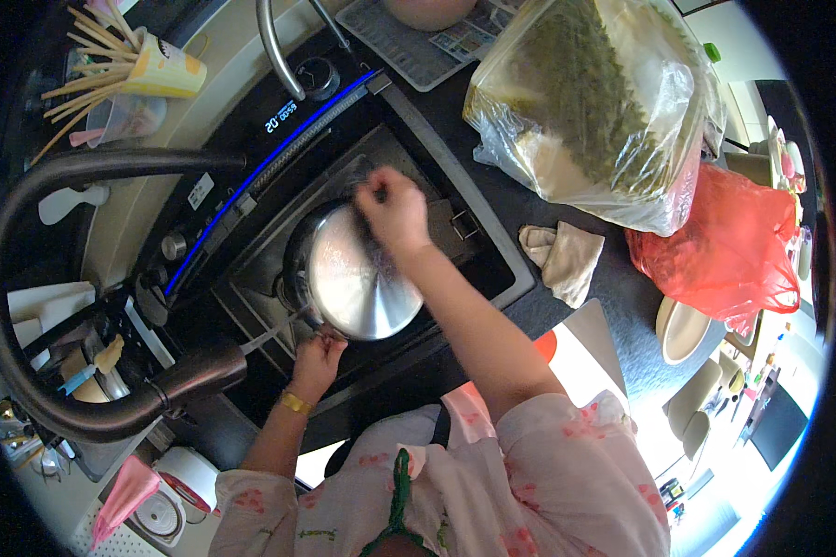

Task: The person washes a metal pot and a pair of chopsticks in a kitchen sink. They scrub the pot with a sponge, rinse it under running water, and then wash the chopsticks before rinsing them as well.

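Observation:
My left hand (318, 363) grips the near edge of a round stainless steel pot (362, 278), which sits tilted in the dark sink (453, 188) with a broad shiny face upward. My right hand (395, 207) is over the pot's far right side, its fingers curled and blurred by motion. Whether it holds a scrubber cannot be made out. From the left, a dark pull-down faucet (209, 379) sends a stream of water (275, 338) towards the pot's left side.
A large clear plastic bag of green leaves (585, 104) and a red plastic bag (717, 244) rest right of the sink, near a folded cloth (571, 261). Chopsticks in a cup (167, 66) stand at far left. A thin steel spout (275, 49) arches over the back edge.

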A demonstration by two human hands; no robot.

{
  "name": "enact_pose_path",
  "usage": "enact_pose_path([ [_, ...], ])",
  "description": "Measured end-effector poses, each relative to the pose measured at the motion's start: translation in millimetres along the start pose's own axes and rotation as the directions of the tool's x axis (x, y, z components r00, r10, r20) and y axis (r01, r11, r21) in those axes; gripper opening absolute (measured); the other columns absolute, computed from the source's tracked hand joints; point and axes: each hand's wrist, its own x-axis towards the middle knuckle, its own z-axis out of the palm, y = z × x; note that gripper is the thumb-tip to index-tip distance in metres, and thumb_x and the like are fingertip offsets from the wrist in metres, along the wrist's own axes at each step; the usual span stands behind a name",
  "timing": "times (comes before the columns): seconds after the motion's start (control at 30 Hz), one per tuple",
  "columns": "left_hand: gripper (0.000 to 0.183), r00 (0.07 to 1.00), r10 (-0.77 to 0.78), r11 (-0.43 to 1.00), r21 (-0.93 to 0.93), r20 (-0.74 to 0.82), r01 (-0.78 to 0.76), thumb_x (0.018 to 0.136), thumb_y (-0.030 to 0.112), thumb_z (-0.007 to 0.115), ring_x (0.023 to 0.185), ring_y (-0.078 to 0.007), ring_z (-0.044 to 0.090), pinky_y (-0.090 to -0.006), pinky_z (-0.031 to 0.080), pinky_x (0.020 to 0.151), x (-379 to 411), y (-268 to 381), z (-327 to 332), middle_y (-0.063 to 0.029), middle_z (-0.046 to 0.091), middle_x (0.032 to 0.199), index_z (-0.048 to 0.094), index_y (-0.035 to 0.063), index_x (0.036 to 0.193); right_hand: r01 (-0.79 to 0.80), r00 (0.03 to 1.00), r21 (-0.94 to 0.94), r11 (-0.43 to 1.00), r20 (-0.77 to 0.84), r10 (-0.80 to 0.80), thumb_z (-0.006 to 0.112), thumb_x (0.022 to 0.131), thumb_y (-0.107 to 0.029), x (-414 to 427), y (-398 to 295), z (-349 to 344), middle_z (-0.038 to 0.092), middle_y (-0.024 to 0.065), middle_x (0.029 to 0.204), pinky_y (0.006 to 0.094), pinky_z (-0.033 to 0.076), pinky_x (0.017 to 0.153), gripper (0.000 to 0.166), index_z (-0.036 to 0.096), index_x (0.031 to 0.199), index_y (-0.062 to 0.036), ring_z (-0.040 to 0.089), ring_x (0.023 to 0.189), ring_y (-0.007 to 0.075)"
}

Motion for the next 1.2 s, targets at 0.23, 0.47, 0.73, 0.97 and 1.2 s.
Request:
enact_pose_path([
  [0.23,0.021,0.999,-0.007,1.000,-0.018,-0.036,0.006,0.089,0.020,0.063,0.072,-0.0336,0.065,-0.0408,0.050,0.065,3,-11,-5,-0.0162,0.066,0.076,0.062,-0.0016,0.089,-0.498,0.786,0.479,0.723,-0.103,0.609,0.067,0.087,-0.025,-26,104,18,0.056,0.0035,0.077,0.0302,0.042,0.068,0.022,0.057,0.084,-0.0056,0.050,0.073,0.0153],
  [0.47,0.021,0.998,0.061,0.998,-0.028,0.011,-0.060,0.089,0.020,0.064,0.072,-0.0319,0.066,-0.0388,0.049,0.062,20,-35,5,-0.0161,0.067,0.077,0.063,-0.0005,0.092,-0.236,0.929,0.002,0.972,-0.292,0.226,0.068,0.083,-0.031,9,94,20,0.062,0.0149,0.075,0.0377,0.047,0.068,0.030,0.055,0.085,-0.0034,0.061,0.071,0.0279],
  [0.73,0.020,0.986,0.045,0.976,-0.216,0.163,-0.009,0.087,0.018,0.068,0.076,-0.0193,0.065,-0.0343,0.051,0.072,46,-57,34,-0.0103,0.069,0.084,0.064,0.0001,0.096,-0.248,0.921,-0.130,0.960,-0.339,0.192,0.068,0.084,-0.031,9,98,27,0.064,0.0190,0.081,0.0446,0.048,0.071,0.029,0.053,0.086,-0.0060,0.062,0.079,0.0401],
  [0.97,0.033,0.985,-0.023,0.985,-0.167,0.171,0.052,0.083,0.033,0.072,0.075,-0.0277,0.068,-0.0369,0.051,0.068,48,-47,30,-0.0135,0.070,0.081,0.066,0.0005,0.089,-0.198,0.893,-0.054,0.979,-0.422,0.158,0.067,0.084,-0.027,11,86,32,0.066,0.0177,0.097,0.0417,0.050,0.079,0.028,0.063,0.101,-0.0055,0.062,0.089,0.0375],
  [1.2,0.039,0.979,-0.055,0.986,-0.147,0.195,0.085,0.082,0.039,0.072,0.078,-0.0320,0.067,-0.0390,0.051,0.071,45,-24,21,-0.0139,0.069,0.083,0.066,0.0017,0.093,0.493,0.852,-0.289,0.821,-0.035,-0.523,0.070,0.076,-0.014,-18,38,43,0.067,0.0142,0.098,0.0404,0.050,0.085,0.021,0.069,0.096,-0.0049,0.061,0.095,0.0340],
])
